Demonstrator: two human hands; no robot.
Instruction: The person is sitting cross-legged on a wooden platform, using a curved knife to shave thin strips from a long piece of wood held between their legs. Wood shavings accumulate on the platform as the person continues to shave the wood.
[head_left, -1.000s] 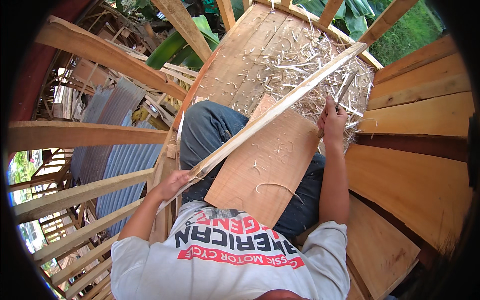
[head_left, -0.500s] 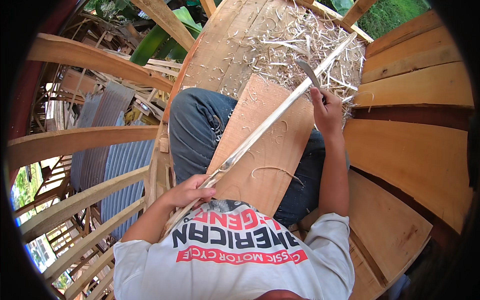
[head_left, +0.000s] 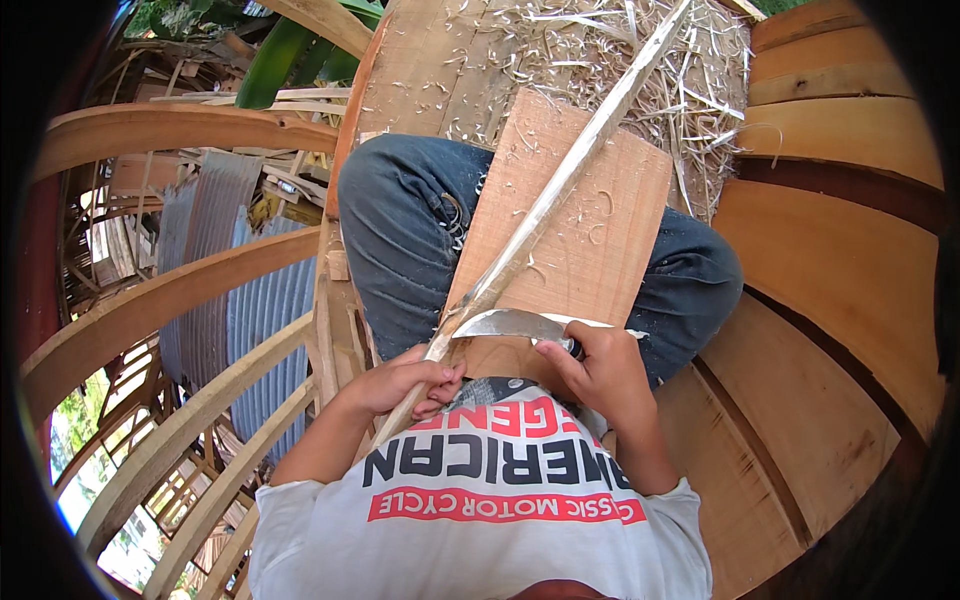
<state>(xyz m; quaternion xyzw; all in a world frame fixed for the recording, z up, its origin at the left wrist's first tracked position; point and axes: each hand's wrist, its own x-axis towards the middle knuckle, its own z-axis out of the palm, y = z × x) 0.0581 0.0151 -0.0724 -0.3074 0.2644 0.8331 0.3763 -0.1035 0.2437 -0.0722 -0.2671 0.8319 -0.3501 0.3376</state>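
A long whittled stick (head_left: 560, 180), pale and debarked along its upper length, slants from my waist up to the far right. My left hand (head_left: 412, 383) is closed round its brownish lower end, close to my shirt. In my right hand (head_left: 605, 368) is a knife (head_left: 512, 324) with a curved blade, gripped by its mostly hidden handle. The blade points left, its tip end against the stick just above my left hand. A thin pale strip (head_left: 612, 325) shows beside the blade. Under the stick, a flat wooden board (head_left: 585, 240) lies across my lap.
Curly wood shavings (head_left: 690, 130) cover the plank surface (head_left: 410, 80) ahead. My bent knees (head_left: 400, 220) flank the board. Wooden planks (head_left: 820, 260) form a wall at right; slatted rails (head_left: 190, 265) stand at left, with corrugated metal sheets (head_left: 265, 330) beyond.
My right hand has drawn the knife from far up the stick down toward my waist, and its blade has swung to point left. My left hand still grips the stick's lower end.
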